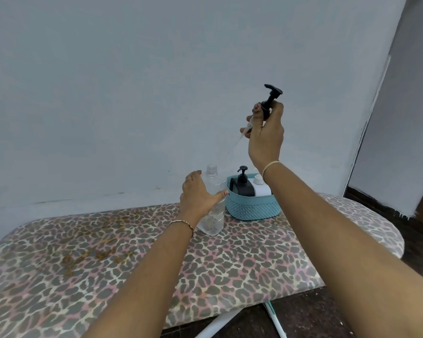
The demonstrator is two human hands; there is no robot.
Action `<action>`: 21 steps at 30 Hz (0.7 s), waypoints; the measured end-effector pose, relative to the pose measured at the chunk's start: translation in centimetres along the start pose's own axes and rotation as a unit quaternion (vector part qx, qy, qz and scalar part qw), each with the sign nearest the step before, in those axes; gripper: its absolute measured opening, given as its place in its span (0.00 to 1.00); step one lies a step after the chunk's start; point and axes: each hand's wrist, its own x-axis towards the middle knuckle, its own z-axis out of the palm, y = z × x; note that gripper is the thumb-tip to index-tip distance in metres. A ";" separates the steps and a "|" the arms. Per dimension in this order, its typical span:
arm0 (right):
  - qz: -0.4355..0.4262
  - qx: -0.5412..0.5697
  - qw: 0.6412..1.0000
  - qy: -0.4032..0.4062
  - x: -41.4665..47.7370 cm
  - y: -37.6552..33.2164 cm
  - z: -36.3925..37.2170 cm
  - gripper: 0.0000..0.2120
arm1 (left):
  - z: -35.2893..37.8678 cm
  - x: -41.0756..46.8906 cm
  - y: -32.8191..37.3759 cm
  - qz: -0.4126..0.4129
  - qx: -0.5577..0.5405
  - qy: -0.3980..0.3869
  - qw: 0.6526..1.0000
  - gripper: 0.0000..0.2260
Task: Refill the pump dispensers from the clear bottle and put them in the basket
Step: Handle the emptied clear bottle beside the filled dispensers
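Pump (270,98) held in right hand (266,140), upper centre-right; left hand (198,197) grips open bottle (211,220) below. Advise feeding tube (245,131) straight into neck (211,168).

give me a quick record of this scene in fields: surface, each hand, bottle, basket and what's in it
surface: ironing board with a leopard-print cover
left hand: left hand grips the clear bottle
clear bottle: upright on the board, cap off
right hand: right hand raised, holds a black pump head, tube hanging free
basket: teal basket on the board beside the bottle
basket contents: black dispenser with pump on; white dispenser, top partly hidden by the arm
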 end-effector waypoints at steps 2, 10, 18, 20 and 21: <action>-0.006 -0.009 1.000 -0.015 -0.1 0.2 0.2 0.14 | 0.3 0.2 -0.2 0.002 -0.003 -0.003 1.000 0.44; -0.019 -0.005 0.998 -0.059 0.7 0.9 1.5 0.13 | 1.2 0.4 -0.9 0.006 -0.075 -0.007 0.997 0.42; 0.011 -0.015 0.974 -0.224 -0.2 4.9 3.9 0.09 | 1.2 0.6 -1.5 0.005 -0.133 -0.011 0.991 0.41; 0.039 0.008 0.974 -0.222 -1.0 6.0 4.5 0.08 | 1.0 0.8 -1.8 0.004 -0.133 -0.011 0.991 0.42; 0.050 0.016 0.973 -0.224 -1.4 6.4 4.7 0.09 | 0.8 1.0 -1.9 0.003 -0.132 -0.013 0.991 0.42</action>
